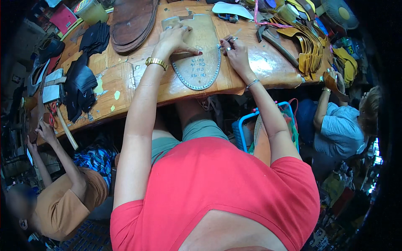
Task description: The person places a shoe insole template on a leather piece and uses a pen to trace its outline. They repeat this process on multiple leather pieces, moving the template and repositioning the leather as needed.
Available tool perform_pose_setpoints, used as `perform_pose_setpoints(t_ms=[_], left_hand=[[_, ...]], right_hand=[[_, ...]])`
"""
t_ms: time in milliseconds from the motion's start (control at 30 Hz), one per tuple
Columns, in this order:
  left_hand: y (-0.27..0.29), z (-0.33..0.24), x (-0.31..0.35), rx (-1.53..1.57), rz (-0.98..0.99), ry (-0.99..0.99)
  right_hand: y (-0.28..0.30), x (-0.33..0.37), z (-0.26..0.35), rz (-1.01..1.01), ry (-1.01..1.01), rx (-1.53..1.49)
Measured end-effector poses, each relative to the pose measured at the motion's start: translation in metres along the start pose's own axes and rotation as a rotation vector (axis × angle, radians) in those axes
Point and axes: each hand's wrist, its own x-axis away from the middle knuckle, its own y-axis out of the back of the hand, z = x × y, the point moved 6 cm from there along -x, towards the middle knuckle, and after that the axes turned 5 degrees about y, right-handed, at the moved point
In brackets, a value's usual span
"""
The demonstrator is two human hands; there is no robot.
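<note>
Pressing flat, left hand (pixel 173 39) fingers spread on sole-shaped template (pixel 199 52), right hand (pixel 235 51) pinching thin pen (pixel 226 39)

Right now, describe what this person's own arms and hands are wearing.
Both arms are bare below short red sleeves. The left hand has a gold wristwatch at its wrist. The right hand wears finger rings and a thin silver bracelet.

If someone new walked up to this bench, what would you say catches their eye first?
Probably the sole-shaped template lying flat at the middle of the wooden workbench, pressed down by the left hand while the right hand holds a thin tool at its edge. Next, the yellow leather cut-outs piled at the bench's right end, and the dark leather pieces stacked at its left.
</note>
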Motion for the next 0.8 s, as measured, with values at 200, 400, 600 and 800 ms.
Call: perform_pose_setpoints(t_ms=[200, 400, 600, 800], left_hand=[[0.0, 0.0, 0.001, 0.02, 0.006, 0.001], [0.001, -0.001, 0.001, 0.017, 0.005, 0.001], [0.001, -0.001, 0.001, 0.011, 0.022, 0.006], [0.002, -0.001, 0.002, 0.013, 0.034, 0.019]], right_hand=[[-0.001, 0.001, -0.001, -0.036, -0.092, -0.202], [0.001, 0.004, -0.018, -0.018, -0.121, -0.302], [-0.001, 0.005, 0.027, 0.047, 0.239, 0.197], [0.001, 0.007, -0.001, -0.01, -0.151, -0.24]])
